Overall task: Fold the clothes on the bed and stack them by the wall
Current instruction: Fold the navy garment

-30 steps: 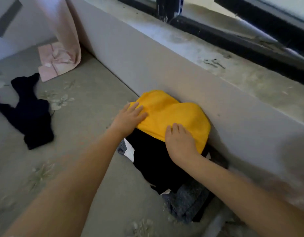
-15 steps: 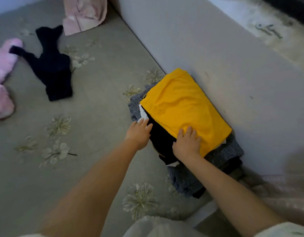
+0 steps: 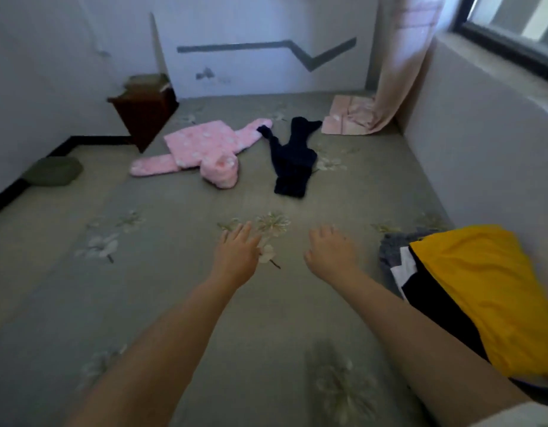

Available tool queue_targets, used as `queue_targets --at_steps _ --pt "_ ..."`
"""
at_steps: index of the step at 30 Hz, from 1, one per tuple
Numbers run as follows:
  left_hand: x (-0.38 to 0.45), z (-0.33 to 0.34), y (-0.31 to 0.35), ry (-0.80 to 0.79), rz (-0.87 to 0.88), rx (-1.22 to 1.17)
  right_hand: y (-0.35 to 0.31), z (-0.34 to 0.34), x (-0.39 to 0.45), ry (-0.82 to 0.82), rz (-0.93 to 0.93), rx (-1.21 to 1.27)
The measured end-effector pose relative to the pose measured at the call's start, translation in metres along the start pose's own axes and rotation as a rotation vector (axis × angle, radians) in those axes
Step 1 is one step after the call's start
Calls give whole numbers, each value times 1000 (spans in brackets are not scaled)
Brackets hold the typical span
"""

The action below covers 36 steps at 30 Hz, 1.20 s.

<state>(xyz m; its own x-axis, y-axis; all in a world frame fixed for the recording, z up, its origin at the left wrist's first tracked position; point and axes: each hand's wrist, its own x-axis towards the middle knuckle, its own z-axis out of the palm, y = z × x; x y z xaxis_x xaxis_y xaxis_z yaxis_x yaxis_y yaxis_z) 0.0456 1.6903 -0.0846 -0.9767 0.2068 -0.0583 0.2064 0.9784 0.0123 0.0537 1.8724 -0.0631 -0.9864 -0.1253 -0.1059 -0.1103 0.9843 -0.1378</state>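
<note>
The stack of folded clothes (image 3: 436, 291), topped by a folded yellow cotton garment (image 3: 482, 291) over black, white and grey layers, lies on the grey-green floral bed sheet (image 3: 174, 303) against the pale wall (image 3: 482, 149) under the window. Beside the stack, toward the middle of the bed, the right hand (image 3: 329, 251) is extended palm down with fingers relaxed and holding nothing. The left hand (image 3: 235, 254) lies one position farther from the stack, fingers straight and spread, also holding nothing; whether either hand touches the sheet cannot be told. Well beyond the stack, up the bed, an unfolded dark navy garment (image 3: 292, 158) lies flat, and an unfolded pink fleece jacket with white spots (image 3: 204, 149) lies just beside it, one sleeve touching it. A folded pale pink cloth (image 3: 346, 118) lies farther along the same wall as the stack, under a hanging pink curtain (image 3: 402, 57). A dark wooden cabinet (image 3: 143, 112) stands across the bed from the stack.
</note>
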Motion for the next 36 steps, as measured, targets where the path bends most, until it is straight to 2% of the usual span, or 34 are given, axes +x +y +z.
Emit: queue_targets --at_steps 4,9,16,24,30,36 --pt "-87 -20 -105 37 -176 -19 -123 -12 -8 33 -167 -24" --pt "-205 -45 -234 109 -486 19 -287 -11 -33 76 -429 -36" --pt "-336 -55 -373 59 -804 36 -491 21 -70 -2 -846 -62" --pt "-439 -56 -530 -49 -1124 42 -714 55 -65 -104 -1129 -188" --pt "-500 -67 -636 -58 -1230 31 -875 60 -60 -126 -1293 -137" --pt "-556 -47 -731 -10 -1383 8 -1011 108 -82 -174 -1460 -157"
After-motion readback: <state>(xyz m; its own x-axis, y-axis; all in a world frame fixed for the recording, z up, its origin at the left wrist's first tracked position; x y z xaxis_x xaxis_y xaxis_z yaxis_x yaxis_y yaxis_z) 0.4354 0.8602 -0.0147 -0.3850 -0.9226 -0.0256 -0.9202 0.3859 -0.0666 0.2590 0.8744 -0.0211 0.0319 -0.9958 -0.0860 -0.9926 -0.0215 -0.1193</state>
